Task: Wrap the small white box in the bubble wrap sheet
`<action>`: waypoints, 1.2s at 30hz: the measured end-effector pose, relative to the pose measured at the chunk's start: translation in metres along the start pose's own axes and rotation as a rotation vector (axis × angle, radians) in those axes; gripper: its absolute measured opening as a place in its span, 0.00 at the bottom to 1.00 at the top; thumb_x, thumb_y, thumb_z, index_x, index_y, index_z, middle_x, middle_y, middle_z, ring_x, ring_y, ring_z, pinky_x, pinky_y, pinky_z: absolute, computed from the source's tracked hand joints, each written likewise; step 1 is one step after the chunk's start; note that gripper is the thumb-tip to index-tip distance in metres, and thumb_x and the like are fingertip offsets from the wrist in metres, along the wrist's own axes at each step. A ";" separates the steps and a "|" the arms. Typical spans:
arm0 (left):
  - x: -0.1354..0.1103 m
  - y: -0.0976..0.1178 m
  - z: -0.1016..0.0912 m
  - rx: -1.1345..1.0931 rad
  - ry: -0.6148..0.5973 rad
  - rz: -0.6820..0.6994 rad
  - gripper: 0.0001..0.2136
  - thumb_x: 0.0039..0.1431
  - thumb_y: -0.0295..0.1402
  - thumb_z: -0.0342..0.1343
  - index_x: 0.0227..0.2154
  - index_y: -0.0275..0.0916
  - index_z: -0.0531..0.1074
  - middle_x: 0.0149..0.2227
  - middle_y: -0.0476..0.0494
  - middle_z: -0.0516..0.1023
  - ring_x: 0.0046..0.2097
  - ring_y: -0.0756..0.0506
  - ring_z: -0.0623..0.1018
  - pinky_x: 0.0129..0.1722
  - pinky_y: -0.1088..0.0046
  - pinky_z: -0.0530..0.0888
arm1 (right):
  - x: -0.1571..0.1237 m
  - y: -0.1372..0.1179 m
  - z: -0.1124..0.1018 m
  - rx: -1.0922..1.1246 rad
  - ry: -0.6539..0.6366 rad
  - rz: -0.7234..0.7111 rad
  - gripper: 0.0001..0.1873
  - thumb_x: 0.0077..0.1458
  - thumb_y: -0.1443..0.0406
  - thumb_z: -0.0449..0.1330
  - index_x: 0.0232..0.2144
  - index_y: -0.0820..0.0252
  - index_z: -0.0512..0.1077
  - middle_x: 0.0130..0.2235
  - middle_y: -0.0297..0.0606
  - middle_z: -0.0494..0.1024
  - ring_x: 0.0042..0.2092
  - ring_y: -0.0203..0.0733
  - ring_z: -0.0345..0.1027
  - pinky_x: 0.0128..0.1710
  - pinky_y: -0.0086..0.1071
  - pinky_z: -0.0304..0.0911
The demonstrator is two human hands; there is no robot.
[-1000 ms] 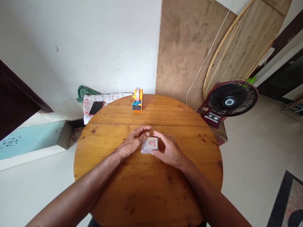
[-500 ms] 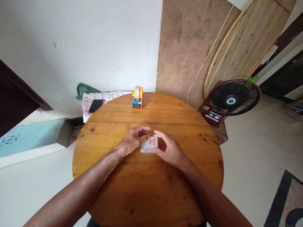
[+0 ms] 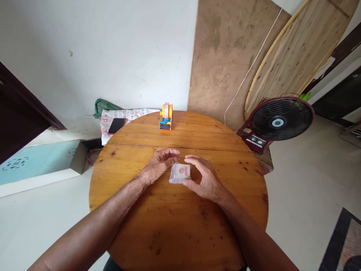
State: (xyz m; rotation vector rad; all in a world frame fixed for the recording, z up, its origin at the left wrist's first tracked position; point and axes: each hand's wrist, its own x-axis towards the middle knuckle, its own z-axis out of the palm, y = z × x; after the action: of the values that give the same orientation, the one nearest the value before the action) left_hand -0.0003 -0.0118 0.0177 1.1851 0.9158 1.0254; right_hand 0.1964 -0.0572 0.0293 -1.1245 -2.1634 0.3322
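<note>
A small flat packet (image 3: 180, 173), clear plastic with a red and white label, lies near the middle of the round wooden table (image 3: 175, 218). My right hand (image 3: 203, 179) cups it from the right, thumb at its near edge and fingers curled over its far edge. My left hand (image 3: 159, 165) rests on the table at the packet's left side with fingers bent, their tips at the packet's upper left corner. Both forearms reach in from the near edge.
An orange and blue tape dispenser (image 3: 166, 117) stands at the table's far edge. Behind it, a black phone (image 3: 116, 125) lies on a printed sack. A dark red fan (image 3: 278, 119) stands to the right, with wooden boards (image 3: 225, 56) leaning on the wall.
The packet has settled flatter on the table between my hands. My hands stay in the same place around it; the view has shifted slightly.
</note>
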 end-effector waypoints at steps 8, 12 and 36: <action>0.001 -0.003 -0.001 -0.009 -0.081 -0.037 0.16 0.46 0.37 0.67 0.37 0.36 0.75 0.32 0.49 0.76 0.31 0.51 0.73 0.33 0.74 0.69 | 0.001 -0.001 0.000 -0.107 -0.067 -0.044 0.19 0.50 0.59 0.63 0.45 0.52 0.73 0.57 0.40 0.68 0.54 0.49 0.63 0.55 0.44 0.56; 0.001 -0.002 -0.001 -0.031 -0.109 -0.057 0.16 0.45 0.36 0.67 0.37 0.35 0.74 0.31 0.50 0.76 0.31 0.52 0.72 0.33 0.75 0.68 | 0.000 -0.001 0.001 -0.131 -0.040 -0.106 0.18 0.50 0.59 0.63 0.45 0.53 0.73 0.56 0.41 0.69 0.52 0.50 0.65 0.54 0.45 0.57; 0.004 0.004 -0.004 0.037 0.126 -0.052 0.13 0.42 0.36 0.63 0.32 0.34 0.73 0.26 0.51 0.75 0.28 0.51 0.70 0.31 0.75 0.64 | 0.003 0.013 0.002 0.092 0.323 0.087 0.05 0.56 0.70 0.56 0.30 0.56 0.69 0.40 0.38 0.77 0.44 0.43 0.71 0.47 0.41 0.62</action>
State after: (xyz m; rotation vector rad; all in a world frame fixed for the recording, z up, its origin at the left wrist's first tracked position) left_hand -0.0030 -0.0068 0.0206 1.1315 1.0634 1.0536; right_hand 0.2018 -0.0464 0.0226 -1.1367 -1.8039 0.2645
